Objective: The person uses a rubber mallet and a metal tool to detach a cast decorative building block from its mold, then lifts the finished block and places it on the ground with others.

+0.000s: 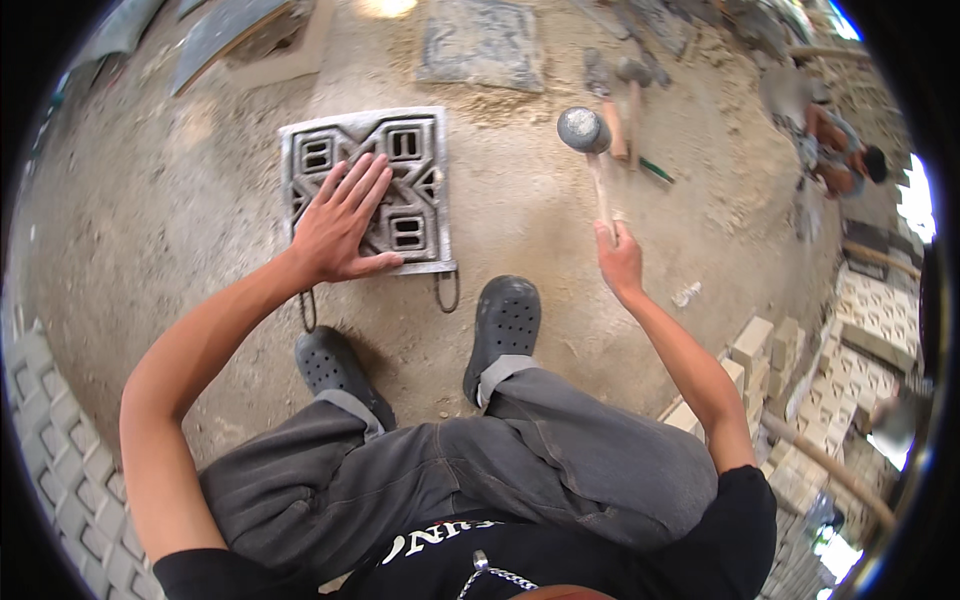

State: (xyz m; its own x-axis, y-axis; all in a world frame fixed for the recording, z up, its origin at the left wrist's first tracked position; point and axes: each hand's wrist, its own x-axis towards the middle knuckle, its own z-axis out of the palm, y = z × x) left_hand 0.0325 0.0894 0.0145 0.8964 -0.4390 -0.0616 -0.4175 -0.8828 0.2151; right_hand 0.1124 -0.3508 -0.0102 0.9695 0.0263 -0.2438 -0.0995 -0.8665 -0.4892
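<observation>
Head view shows your left hand [340, 225] laid flat, fingers spread and unclenched, pressing on top of the square metal mould [368, 190] that sits on the sandy ground [150, 230] just ahead of your feet. Your right hand [620, 262] is closed around the lower end of the wooden handle of a mallet [584, 130], whose rounded grey head is raised to the right of the mould and clear of it.

Handling, as a judgement:
- Mould — rigid, heavy for its size, with a gritty, cement-coated face. It should not slip under a flat palm. Two wire loop handles [447, 292] hang from its near edge; take hold there, or at the outer rim, rather than by the thin patterned ribs.
- Mallet — head-heavy and stiff. Your grip low on the handle gives swing but less control, so keep the left fingers off the strike zone.

Contents: the openings of the mould show dark recesses between raised ribs. Whether a cast block is inside cannot be told from this angle.

Outward from the mould: your two dark perforated clogs [503, 335], a flat grey slab [480, 42] beyond, more tools [625, 95] lying on the ground, stacked patterned blocks [850, 330] at the right, and another person [840, 150] crouched at the upper right.
</observation>
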